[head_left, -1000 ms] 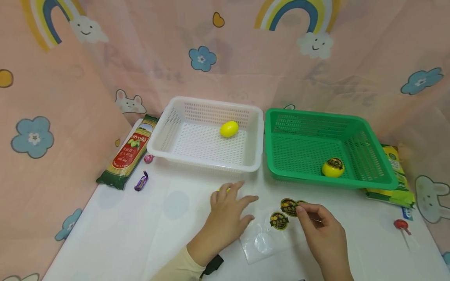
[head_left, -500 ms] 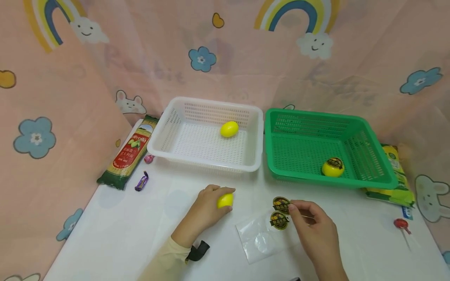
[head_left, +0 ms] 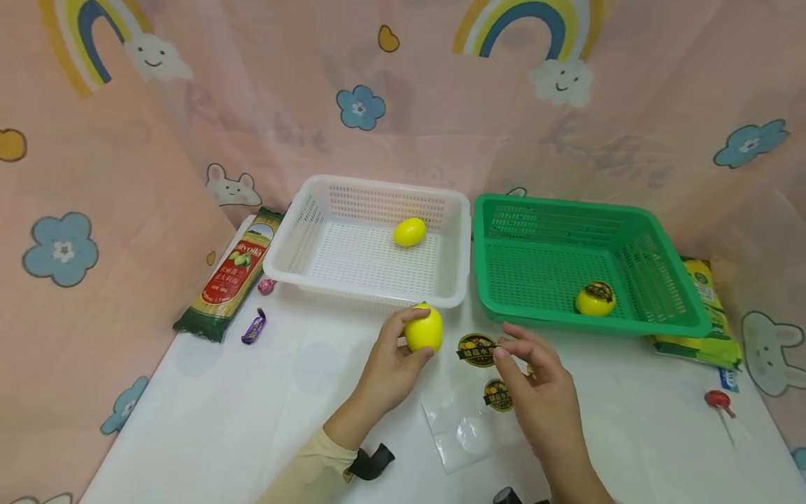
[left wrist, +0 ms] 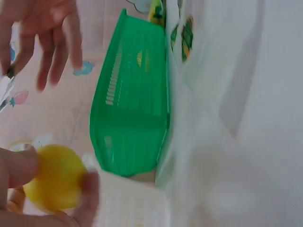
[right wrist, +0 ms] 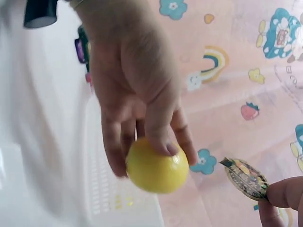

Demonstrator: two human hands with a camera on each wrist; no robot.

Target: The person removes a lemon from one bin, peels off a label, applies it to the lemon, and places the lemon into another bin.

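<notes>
My left hand (head_left: 385, 371) grips a yellow lemon (head_left: 424, 330) between thumb and fingers, raised above the table before the white basket. In the right wrist view the lemon (right wrist: 157, 169) shows a plain, glossy side. My right hand (head_left: 546, 402) pinches a round black-and-gold fruit sticker (head_left: 476, 350) by its edge, just right of the lemon and apart from it. A second round sticker (head_left: 499, 395) lies on a clear plastic bag (head_left: 460, 442) below, partly covered by the right hand. A blurred lemon (left wrist: 54, 177) fills the fingers in the left wrist view.
A white basket (head_left: 352, 259) holds one plain lemon (head_left: 410, 232). Beside it a green basket (head_left: 529, 273) holds a lemon (head_left: 594, 304) bearing a sticker. A pasta pack (head_left: 229, 276) and wrapped candies (head_left: 255, 327) lie left; a lollipop (head_left: 718, 400) and yellow-green packet (head_left: 711, 350) lie right.
My left hand has closed round the lemon on the table, lifted it and brought it rightward. My right hand has moved left with the sticker, off the spot above the bag.
</notes>
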